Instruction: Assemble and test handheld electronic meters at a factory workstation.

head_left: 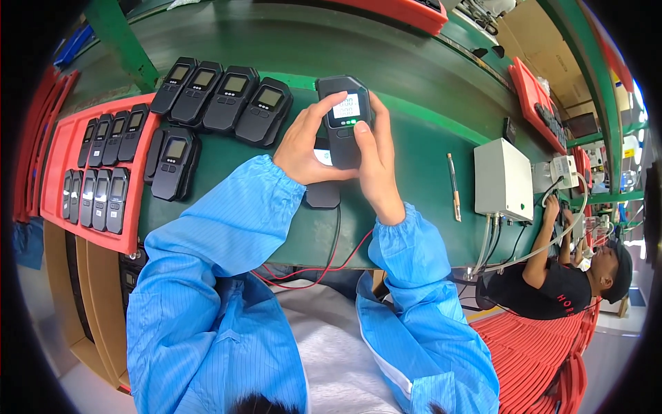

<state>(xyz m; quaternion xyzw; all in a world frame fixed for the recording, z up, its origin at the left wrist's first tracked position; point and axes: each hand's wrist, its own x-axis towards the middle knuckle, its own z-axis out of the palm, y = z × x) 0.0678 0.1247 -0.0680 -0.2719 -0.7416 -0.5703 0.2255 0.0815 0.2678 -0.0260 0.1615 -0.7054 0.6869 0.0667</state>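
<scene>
A black handheld meter [343, 145] with a lit white screen and a small green light is held up over the green workbench [427, 200]. My left hand [301, 147] grips its left side, with fingers near the screen's edge. My right hand [378, 169] wraps the other side, its thumb resting by the buttons below the screen. Partly hidden under my hands, another black device [323, 196] with a bluish-white lit screen lies on the bench, a dark cable running from its lower end.
More black meters [234, 103] stand stacked to the left, beside a red tray [62, 186] holding several more. A pen [454, 186] and a white box [502, 181] with cables and tubes are on the right. A co-worker [558, 276] works further right, near stacked red trays [538, 345].
</scene>
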